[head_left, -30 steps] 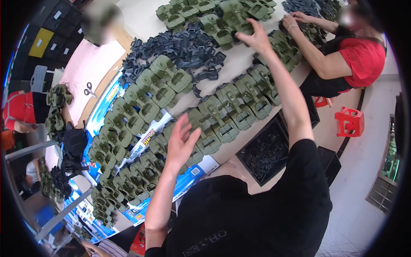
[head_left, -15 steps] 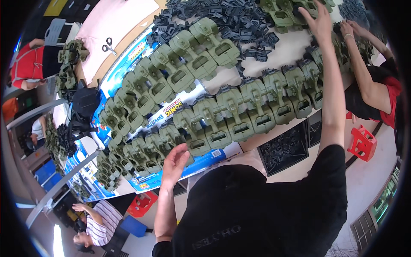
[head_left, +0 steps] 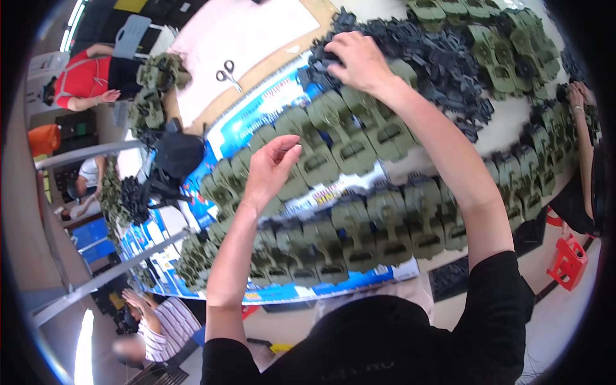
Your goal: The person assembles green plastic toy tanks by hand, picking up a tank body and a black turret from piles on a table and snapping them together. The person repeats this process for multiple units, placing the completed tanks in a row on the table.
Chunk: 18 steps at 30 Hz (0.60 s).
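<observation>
My right hand point(head_left: 362, 64) reaches over the near-left edge of a heap of dark grey plastic clips point(head_left: 423, 61). Its fingers are curved and apart, with nothing seen between them. My left hand point(head_left: 273, 168) hangs over the back row of olive-green plastic housings point(head_left: 319, 163), its fingers loosely curled and a small gap showing at the thumb. No part is visible in it. In front runs another curved row of olive-green housings point(head_left: 359, 240), several bearing dark pieces along their far ends. My left forearm hides part of both rows.
Scissors point(head_left: 229, 75) lie on a pink sheet point(head_left: 247, 38) at the far left. A black cap point(head_left: 181, 154) rests at the table's left. More green housings point(head_left: 513, 54) stand far right, near a co-worker's hands point(head_left: 581, 96). A red stool point(head_left: 568, 262) stands at right.
My right hand has come from the far-right green housings leftward to the dark clips. My left hand has moved from the front row up over the back row. The view has shifted.
</observation>
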Tool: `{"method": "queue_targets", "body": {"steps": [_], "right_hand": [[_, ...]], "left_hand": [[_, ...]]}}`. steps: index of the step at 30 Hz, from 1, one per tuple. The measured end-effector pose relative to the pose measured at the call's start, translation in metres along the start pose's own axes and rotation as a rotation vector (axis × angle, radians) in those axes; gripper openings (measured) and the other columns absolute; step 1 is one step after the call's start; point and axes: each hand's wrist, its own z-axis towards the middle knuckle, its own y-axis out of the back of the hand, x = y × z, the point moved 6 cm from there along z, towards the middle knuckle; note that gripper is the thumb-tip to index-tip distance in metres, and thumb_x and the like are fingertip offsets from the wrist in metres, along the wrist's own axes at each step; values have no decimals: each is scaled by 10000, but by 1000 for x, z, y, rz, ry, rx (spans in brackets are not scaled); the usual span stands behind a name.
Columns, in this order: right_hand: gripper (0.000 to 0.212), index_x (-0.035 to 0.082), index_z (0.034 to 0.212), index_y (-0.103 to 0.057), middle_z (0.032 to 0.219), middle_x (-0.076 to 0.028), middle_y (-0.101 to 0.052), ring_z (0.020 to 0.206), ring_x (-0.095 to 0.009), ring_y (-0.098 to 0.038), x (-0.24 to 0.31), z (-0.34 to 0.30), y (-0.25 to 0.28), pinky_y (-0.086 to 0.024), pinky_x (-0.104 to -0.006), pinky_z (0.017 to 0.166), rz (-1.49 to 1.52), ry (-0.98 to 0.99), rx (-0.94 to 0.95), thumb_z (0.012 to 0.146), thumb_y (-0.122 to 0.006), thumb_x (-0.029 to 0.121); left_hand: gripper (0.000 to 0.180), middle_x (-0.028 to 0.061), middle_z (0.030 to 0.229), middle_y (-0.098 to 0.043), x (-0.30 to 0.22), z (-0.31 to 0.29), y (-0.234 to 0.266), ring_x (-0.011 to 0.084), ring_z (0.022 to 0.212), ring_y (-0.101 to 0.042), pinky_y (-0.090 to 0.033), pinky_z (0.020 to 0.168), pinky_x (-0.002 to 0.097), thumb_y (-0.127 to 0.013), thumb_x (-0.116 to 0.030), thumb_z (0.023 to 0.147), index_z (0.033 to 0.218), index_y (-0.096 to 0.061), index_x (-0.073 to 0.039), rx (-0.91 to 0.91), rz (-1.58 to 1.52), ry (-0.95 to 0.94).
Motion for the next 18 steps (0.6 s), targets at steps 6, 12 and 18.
{"method": "queue_targets", "body": {"steps": [6, 12, 18], "right_hand": [[674, 164, 1215, -521, 1308, -100, -438, 1241, -263, -377, 28, 38, -85, -297, -420, 1017, -301, 358, 417, 616, -759, 360], [535, 210, 1118, -591, 988, -57, -583, 1046, -207, -515, 4, 41, -108, -283, -447, 1007, -410, 430, 527, 639, -731, 402], [469, 120, 984, -602, 909, -58, -560, 976, -225, -506, 9, 35, -112, -262, -441, 1020, -280, 515, 454, 647, -715, 426]], "left_hand": [[238, 49, 828, -662, 10, 71, 34, 70, 708, -574, -469, 652, 229, -605, -165, 871, 1032, -632, 9, -154, 118, -146], [249, 65, 832, -666, 8, 166, 81, 100, 757, -604, -483, 694, 242, -629, -170, 850, 1023, -641, 7, -125, 183, -144], [703, 110, 961, -597, -23, 339, 152, 136, 730, -566, -466, 579, 250, -707, -455, 751, 1255, -479, -21, -541, 404, -299]]}}
